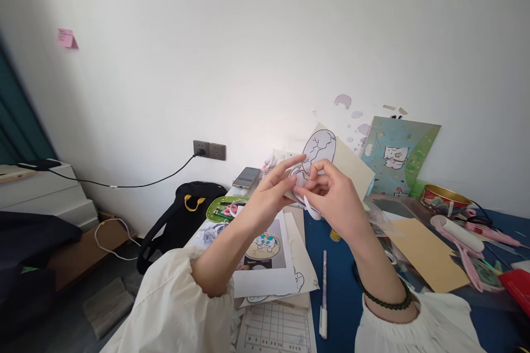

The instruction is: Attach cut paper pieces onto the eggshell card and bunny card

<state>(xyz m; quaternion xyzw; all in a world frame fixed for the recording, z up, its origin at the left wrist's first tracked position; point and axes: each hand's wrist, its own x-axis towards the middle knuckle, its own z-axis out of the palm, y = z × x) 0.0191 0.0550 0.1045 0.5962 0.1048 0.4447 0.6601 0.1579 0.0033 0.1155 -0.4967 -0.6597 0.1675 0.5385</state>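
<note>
My left hand [278, 186] holds a grey paper cutout [321, 146] with black crack lines, raised above the desk. Its fingers are closed on the lower part of the piece. Against the lower edge of the cutout, my right hand [331, 193] has its fingers bent together; whatever sits between those fingertips is too small to tell. A small white curved piece [311, 208] hangs just below the right fingers. Under my left forearm lies a printed sheet [267, 284] with a picture of a colourful figure in an oval.
A white pen [323, 298] lies on the blue mat [312, 253]. To the right are tan card [430, 253], a pink tool [459, 248] and a round tin [445, 198]. A phone [247, 177], green tray [219, 209] and black bag [165, 220] are left.
</note>
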